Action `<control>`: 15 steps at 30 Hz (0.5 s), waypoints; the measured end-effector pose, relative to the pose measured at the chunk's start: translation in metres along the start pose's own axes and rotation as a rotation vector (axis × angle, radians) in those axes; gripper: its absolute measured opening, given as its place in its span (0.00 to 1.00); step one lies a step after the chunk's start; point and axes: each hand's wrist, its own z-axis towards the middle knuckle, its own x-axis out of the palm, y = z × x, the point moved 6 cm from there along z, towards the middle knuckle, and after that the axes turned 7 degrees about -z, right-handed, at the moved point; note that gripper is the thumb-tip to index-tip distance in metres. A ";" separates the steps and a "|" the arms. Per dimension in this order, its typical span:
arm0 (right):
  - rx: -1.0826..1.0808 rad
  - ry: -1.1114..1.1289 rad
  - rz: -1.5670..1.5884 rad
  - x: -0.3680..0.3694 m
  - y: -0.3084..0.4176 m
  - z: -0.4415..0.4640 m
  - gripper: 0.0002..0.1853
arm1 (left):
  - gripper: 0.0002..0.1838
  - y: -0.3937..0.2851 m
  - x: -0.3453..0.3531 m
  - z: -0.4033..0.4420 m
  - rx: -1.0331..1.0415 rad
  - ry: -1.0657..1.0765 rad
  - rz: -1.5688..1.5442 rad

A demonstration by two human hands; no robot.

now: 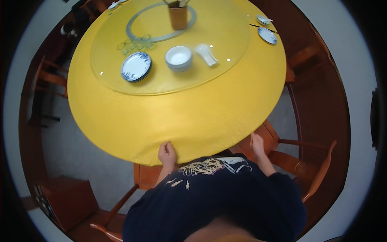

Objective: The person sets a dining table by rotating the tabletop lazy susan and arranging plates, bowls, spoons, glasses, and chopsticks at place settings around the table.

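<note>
A yellow tablecloth (121, 117) covers the round table in front of me. My left hand (167, 153) is closed at the near part of the cloth, its fingers curled against the fabric, which wrinkles around them. At the near right edge of the cloth is my right hand (257, 143), also closed, with its fingertips at the border. What lies between its fingers is hidden. Past my hands, on a glass turntable (109, 82), are a stack of blue-and-white plates (136, 66), a stack of white bowls (178, 56) and white spoons (206, 55).
Several glasses (136, 43) and a brown holder (178, 17) also stand on the turntable. A plate (267, 36) with dark chopsticks (260, 27) lies at the right. Wooden chairs (320, 173) surround the table, two close beside me. A reddish-brown cabinet (70, 201) is at lower left.
</note>
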 end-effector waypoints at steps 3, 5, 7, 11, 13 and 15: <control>-0.090 -0.015 -0.189 -0.019 -0.081 -0.024 0.19 | 0.06 0.005 0.004 -0.006 0.073 0.074 0.081; 0.013 -0.033 -0.316 -0.032 -0.158 -0.042 0.19 | 0.06 0.012 0.001 -0.003 0.084 0.137 0.112; 0.299 0.078 -0.295 -0.047 -0.231 -0.068 0.17 | 0.06 0.007 0.003 -0.006 0.079 0.154 0.093; 0.337 -0.034 -0.187 -0.065 -0.329 -0.049 0.18 | 0.07 0.027 0.015 0.010 0.185 0.130 0.111; 0.409 -0.048 -0.190 -0.082 -0.341 -0.068 0.18 | 0.07 0.026 0.018 0.015 0.189 0.134 0.120; 0.353 -0.008 -0.278 -0.096 -0.363 -0.081 0.18 | 0.07 0.006 0.022 0.008 0.333 0.116 0.238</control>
